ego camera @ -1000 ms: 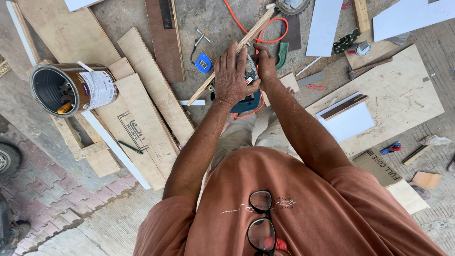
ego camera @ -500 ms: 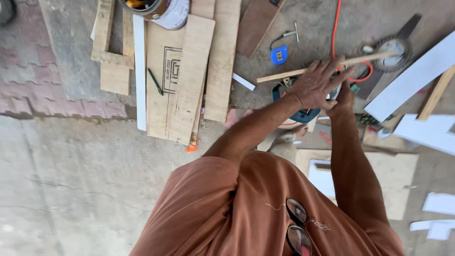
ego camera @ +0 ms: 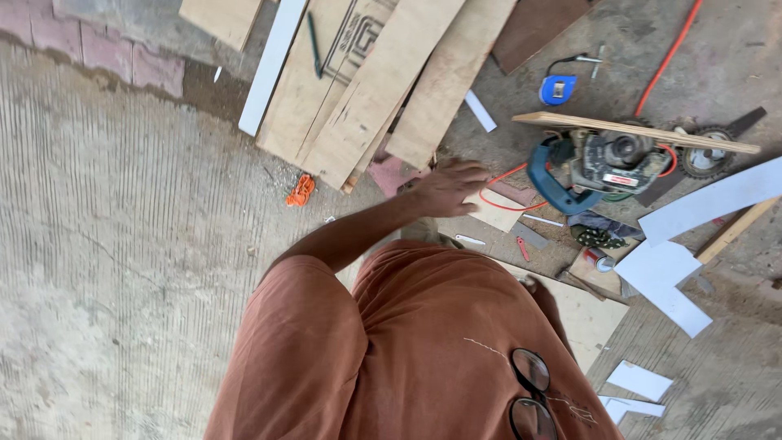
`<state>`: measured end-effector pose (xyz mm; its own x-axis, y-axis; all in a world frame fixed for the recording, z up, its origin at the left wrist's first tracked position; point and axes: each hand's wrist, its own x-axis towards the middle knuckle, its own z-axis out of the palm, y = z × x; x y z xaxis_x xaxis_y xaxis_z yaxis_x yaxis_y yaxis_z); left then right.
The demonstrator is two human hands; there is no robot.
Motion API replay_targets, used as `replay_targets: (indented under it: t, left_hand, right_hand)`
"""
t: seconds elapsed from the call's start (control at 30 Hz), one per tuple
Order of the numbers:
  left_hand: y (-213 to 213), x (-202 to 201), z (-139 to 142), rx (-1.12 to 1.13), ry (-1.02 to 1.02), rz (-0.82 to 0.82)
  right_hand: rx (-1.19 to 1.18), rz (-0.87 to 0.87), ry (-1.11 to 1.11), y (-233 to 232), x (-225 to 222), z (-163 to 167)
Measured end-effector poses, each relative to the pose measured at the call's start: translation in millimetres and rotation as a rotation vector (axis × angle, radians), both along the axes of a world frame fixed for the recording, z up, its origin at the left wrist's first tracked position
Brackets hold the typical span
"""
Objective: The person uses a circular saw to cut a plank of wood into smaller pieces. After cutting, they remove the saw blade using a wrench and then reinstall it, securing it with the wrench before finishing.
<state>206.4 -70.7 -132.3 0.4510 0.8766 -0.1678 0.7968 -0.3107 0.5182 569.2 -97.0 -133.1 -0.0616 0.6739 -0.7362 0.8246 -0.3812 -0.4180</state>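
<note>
To the left the ribbed concrete floor (ego camera: 122,269) lies wide and bare, edged at the top by reddish paving bricks (ego camera: 98,53). The right half is crowded: a fan of pale plywood boards (ego camera: 383,81) with a white strip (ego camera: 271,65) along their left side, white sheet offcuts (ego camera: 700,204), a blue tape measure (ego camera: 557,90) and an orange cable (ego camera: 668,57) running up out of view. A blue-handled circular saw (ego camera: 599,167) lies on its side, grey metal body dusty, with a thin wooden batten (ego camera: 635,132) lying across its top. A bare toothed saw blade (ego camera: 707,159) sits just right of it.

The left hand (ego camera: 448,187) reaches out low over the floor, fingers loosely spread and holding nothing, its fingertips over a small pale wood offcut (ego camera: 497,213), near the saw's handle but apart from it. The right hand is hidden behind the rust-brown shirt (ego camera: 423,350); I cannot tell its grip. Folded spectacles (ego camera: 529,395) hang at the shirt front.
</note>
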Motion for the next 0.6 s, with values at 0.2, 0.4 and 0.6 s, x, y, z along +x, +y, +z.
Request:
replay_targets:
  t: [0.2,0.4,0.6]
  left_hand:
    - [-158,-85,-49,-0.138,-0.077,0.612]
    - [-219,-118,-56,-0.141,0.201,0.267]
    - [-217,-149,-49,-0.378,-0.182,0.898]
  right_hand:
    - [0.000,0.091,-0.035,-43,11,-4]
    - [0.327,-0.302,0.358,-98,1,-24]
    - [0.141,0.116,0.008,-210,-24,-34]
